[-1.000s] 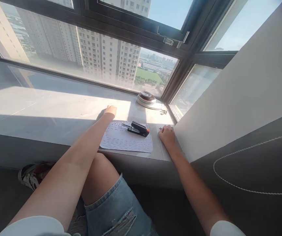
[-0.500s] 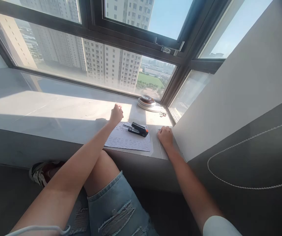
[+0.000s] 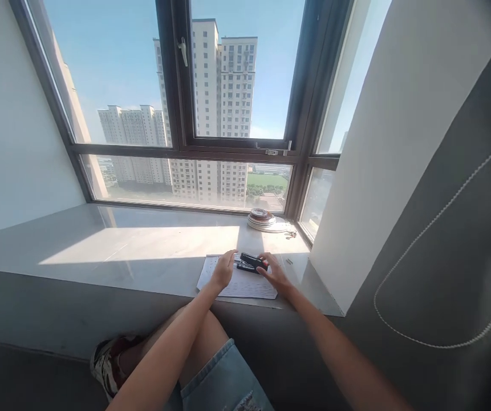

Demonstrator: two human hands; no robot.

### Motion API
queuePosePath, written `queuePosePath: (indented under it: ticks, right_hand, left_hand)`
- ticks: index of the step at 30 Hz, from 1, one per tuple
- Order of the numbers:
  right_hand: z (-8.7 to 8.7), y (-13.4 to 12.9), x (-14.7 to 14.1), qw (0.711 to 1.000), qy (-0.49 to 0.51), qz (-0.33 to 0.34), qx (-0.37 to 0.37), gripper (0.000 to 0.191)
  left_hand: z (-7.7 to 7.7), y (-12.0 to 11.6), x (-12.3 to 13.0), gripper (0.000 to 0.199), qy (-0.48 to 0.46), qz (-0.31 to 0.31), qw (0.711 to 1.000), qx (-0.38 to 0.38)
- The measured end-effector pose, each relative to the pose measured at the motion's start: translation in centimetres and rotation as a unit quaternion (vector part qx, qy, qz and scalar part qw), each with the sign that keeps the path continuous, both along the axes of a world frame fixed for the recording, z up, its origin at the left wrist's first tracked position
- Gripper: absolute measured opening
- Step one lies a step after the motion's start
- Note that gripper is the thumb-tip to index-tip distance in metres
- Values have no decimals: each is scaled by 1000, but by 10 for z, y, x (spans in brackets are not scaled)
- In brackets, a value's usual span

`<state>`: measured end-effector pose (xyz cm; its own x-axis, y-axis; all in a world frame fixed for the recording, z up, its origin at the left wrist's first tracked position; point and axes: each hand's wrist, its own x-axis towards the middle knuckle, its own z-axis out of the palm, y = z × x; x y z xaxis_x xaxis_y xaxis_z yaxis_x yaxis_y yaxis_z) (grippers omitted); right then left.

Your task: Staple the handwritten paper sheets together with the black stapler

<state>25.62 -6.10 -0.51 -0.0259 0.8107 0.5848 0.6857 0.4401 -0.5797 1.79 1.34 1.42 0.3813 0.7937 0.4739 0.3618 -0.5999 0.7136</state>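
Observation:
A black stapler (image 3: 250, 261) with a red spot at its rear lies on printed sheets of paper (image 3: 245, 288) at the sill's front edge. My right hand (image 3: 276, 273) has its thumb and fingers around the stapler's rear end. My left hand (image 3: 223, 270) is over the left part of the paper, fingers stretched towards the stapler's front and nothing visible in them. Whether its fingertips touch the stapler I cannot tell. A small grey strip (image 3: 289, 261), perhaps staples, lies on the sill right of the paper.
On the windowsill (image 3: 142, 277), a stack of round dishes or lids (image 3: 261, 219) stands in the back right corner, with small metal items, perhaps keys (image 3: 290, 234), beside it. A white wall (image 3: 356, 171) bounds the right side. A beaded cord (image 3: 416, 344) hangs at far right.
My right hand has moved left from the bare sill onto the stapler's rear. My left hand has come down beside the stapler, its fingers straightened. The camera has tilted up.

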Motion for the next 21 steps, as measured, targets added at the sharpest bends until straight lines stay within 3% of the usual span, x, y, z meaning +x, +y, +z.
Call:
queuePosePath:
  ticks: [3,9,21]
  right_hand:
    - [-10,6,-5,998,23,35,-39,47]
    - [-17,15,4,992,69,-23,-102,43]
    - [-24,26,11,989,121,-11,-87,37]
  left_hand:
    - [-12,1,2,44,24,-1,999,44]
    - [-16,4,-4,47,136,48,985,99]
    - [-18,2,-4,32,50,54,991,115]
